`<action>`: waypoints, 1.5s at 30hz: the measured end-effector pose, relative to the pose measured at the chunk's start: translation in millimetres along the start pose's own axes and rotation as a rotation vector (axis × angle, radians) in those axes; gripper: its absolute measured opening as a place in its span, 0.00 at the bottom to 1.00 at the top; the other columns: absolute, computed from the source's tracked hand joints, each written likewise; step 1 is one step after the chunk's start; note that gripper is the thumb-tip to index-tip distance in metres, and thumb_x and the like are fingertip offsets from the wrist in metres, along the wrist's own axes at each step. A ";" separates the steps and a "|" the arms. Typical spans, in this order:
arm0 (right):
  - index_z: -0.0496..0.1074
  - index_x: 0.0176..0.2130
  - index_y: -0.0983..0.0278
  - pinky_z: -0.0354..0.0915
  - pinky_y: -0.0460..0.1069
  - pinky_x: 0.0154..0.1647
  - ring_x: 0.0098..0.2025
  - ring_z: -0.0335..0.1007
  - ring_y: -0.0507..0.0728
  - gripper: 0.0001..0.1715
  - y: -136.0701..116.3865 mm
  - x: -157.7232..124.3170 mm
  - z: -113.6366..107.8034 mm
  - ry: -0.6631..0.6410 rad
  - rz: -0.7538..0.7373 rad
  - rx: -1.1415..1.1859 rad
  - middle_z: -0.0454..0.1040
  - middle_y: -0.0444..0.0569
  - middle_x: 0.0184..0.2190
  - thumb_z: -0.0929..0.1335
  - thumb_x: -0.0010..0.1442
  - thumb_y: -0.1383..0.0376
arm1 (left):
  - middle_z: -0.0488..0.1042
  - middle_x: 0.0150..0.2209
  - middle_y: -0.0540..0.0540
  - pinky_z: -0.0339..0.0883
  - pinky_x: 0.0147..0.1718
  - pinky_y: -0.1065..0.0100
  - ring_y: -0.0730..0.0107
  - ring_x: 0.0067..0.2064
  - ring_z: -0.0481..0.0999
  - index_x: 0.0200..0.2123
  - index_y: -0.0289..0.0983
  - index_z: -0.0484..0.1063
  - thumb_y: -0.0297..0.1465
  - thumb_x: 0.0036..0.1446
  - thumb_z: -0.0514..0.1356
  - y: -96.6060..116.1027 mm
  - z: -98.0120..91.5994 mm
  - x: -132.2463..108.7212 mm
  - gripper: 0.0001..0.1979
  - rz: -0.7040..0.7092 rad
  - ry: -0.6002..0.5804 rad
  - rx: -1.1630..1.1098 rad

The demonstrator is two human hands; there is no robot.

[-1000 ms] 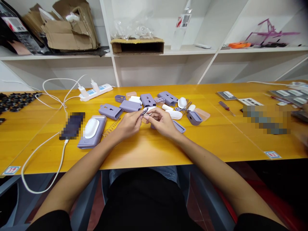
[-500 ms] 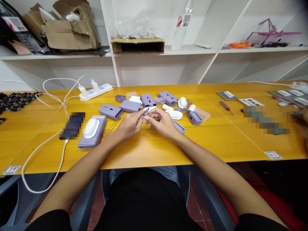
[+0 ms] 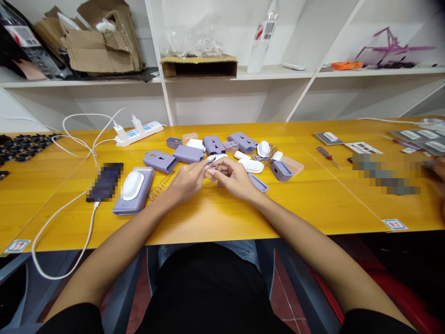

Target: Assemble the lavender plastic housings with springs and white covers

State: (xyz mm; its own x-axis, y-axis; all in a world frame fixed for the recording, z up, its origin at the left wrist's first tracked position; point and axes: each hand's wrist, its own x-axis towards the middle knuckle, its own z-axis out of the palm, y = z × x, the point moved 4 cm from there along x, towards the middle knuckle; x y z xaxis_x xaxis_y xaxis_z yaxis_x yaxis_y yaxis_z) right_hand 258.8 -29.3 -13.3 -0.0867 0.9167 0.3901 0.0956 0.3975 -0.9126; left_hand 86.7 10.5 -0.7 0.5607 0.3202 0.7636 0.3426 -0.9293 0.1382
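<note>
Since the earlier picture, another person's hand (image 3: 434, 172) at the right edge of the view has moved up beside the table, and it is blurred and cut off by the frame. The person's own left hand (image 3: 187, 181) and right hand (image 3: 233, 178) are close together, with the fingertips meeting around a small metal tool (image 3: 211, 161). The tool is above the middle of the table, and the fingers hide most of it, so its exact kind is hard to make out. Just behind the fingers lies a white plastic piece (image 3: 217, 158), partly covered. A flat lilac piece (image 3: 257, 183) is just beside the right hand, and its other end goes under this hand. Near the left hand lie a metal coil spring (image 3: 160, 184) and a lilac housing with a white oval cover (image 3: 133, 190). Other lilac casings (image 3: 160, 162) and white parts are spread on the yellow wooden table (image 3: 208, 218). Farther left, a phone (image 3: 105, 182) is pixelated, so no detail can be read. On the right, a small screwdriver (image 3: 327, 157) lies near another pixelated area (image 3: 385, 174).
</note>
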 end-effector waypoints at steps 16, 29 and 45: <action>0.74 0.43 0.60 0.69 0.50 0.33 0.32 0.77 0.55 0.23 1.2 -0.6 1.2 -0.055 0.015 0.028 0.79 0.44 0.30 0.78 0.65 0.45 | 0.83 0.32 0.45 0.67 0.30 0.71 0.70 0.28 0.78 0.44 0.35 0.78 0.29 0.77 0.54 3.3 -4.5 2.7 0.13 0.051 0.007 0.051; 0.73 0.42 0.59 0.68 0.50 0.30 0.31 0.76 0.55 0.25 -3.6 -1.7 2.7 -0.070 0.059 0.048 0.78 0.44 0.29 0.77 0.65 0.43 | 0.82 0.30 0.45 0.65 0.30 0.71 0.70 0.27 0.78 0.43 0.36 0.79 0.31 0.76 0.54 -0.4 -5.3 2.0 0.13 0.002 -0.014 0.070; 0.69 0.46 0.58 0.62 0.48 0.28 0.30 0.73 0.54 0.30 1.6 0.7 2.0 0.013 0.090 0.098 0.77 0.40 0.27 0.79 0.61 0.42 | 0.83 0.29 0.46 0.71 0.34 0.71 0.70 0.28 0.80 0.51 0.34 0.80 0.31 0.75 0.58 -5.3 -4.0 0.6 0.11 -0.072 0.003 -0.036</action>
State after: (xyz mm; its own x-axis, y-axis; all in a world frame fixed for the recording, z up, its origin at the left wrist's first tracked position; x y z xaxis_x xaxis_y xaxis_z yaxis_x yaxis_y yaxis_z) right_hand 257.0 -28.0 -14.7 -0.0693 0.9492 0.3069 0.0048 0.3080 -0.9514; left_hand 82.3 14.9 1.6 0.5336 0.3859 0.7526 0.3542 -0.9100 0.2155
